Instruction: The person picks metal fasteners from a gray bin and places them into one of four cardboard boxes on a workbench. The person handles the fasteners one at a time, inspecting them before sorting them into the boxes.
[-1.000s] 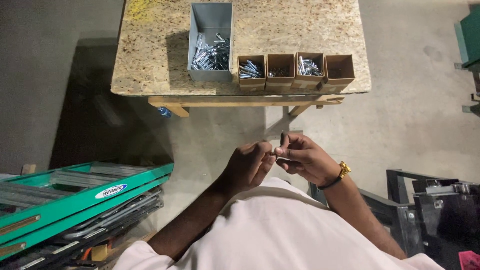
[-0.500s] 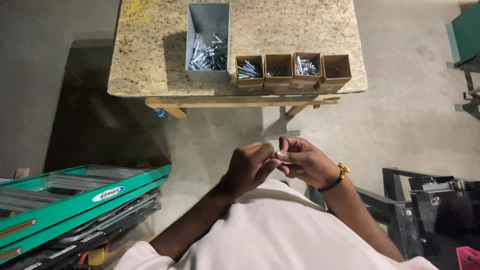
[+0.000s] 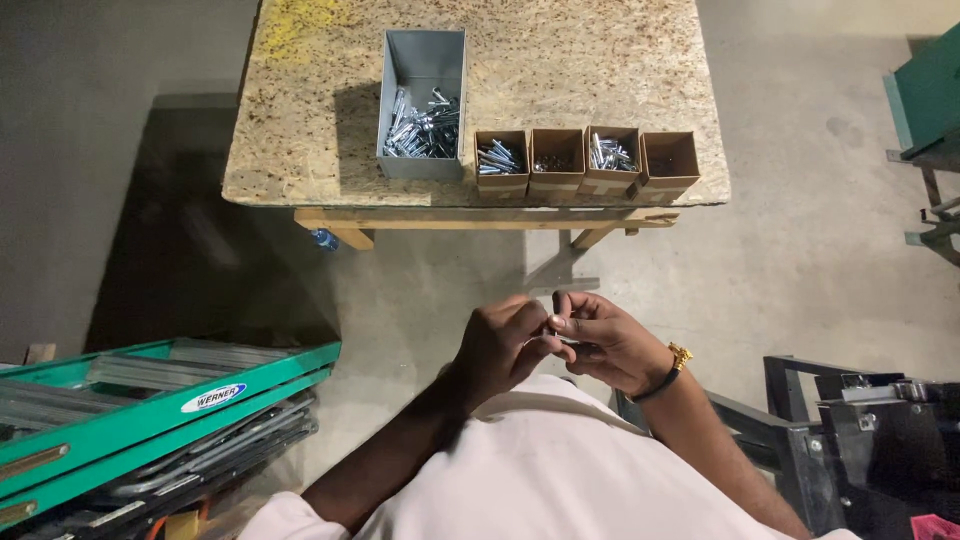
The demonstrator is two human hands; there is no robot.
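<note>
Left hand (image 3: 500, 345) and right hand (image 3: 603, 342) pinch a small, mostly hidden metal piece (image 3: 568, 340).

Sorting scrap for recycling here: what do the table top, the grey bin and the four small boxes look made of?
Table top: pressed wood-chip board, raw and unpainted; speckled flakes show all over.
Grey bin: probably sheet metal with matt grey paint; thin straight walls, though plastic is possible.
Small boxes: plain brown cardboard, with folded flaps and dull surface.

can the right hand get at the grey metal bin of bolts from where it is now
Probably not without leaning in: the right hand is busy pinching a small part, and open floor separates it from the grey bin.
</note>
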